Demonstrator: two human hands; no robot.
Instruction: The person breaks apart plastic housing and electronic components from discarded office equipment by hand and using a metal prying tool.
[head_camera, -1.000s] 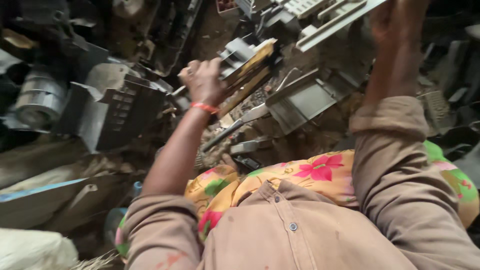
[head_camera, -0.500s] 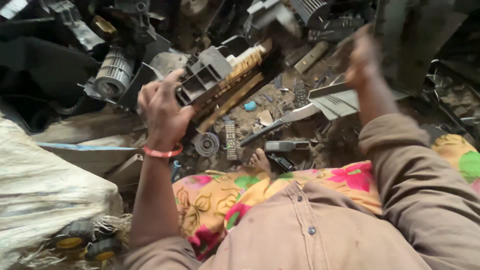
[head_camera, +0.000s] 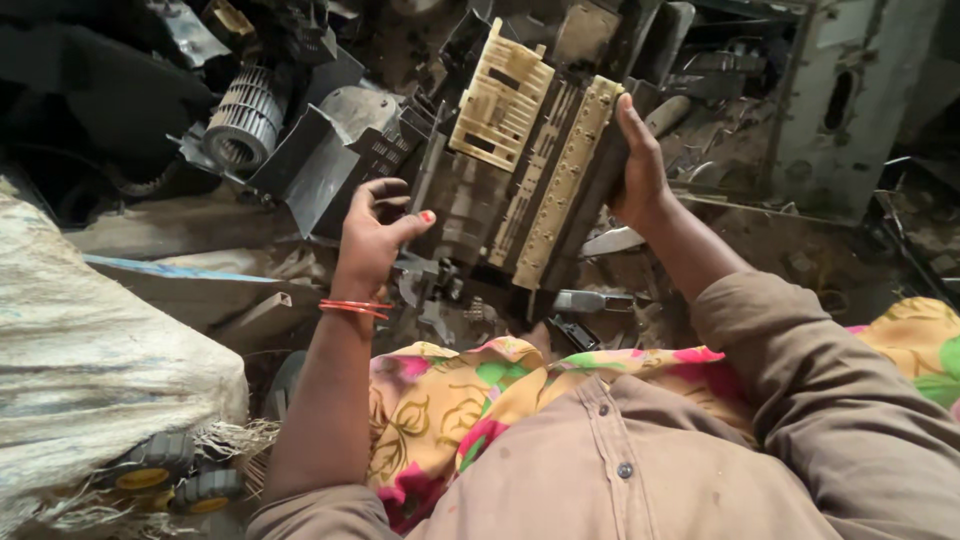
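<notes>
plastic appliance chassis (head_camera: 520, 170), dark grey with yellowed beige ribbed panels, is held up in the air above the scrap pile on the floor, in front of the person's lap. right hand (head_camera: 640, 165) clamps its right edge, fingers pressed together around the rim. left hand (head_camera: 375, 235) is at its lower left corner; the thumb touches the part and the fingers are curled, half open, so this grip looks loose. to handle it well, i think the left hand should close fully on a solid edge, not on the thin ribs, which may snap. keep it away from the grey blower wheel (head_camera: 243, 118) and the white woven sack (head_camera: 100, 360).
</notes>
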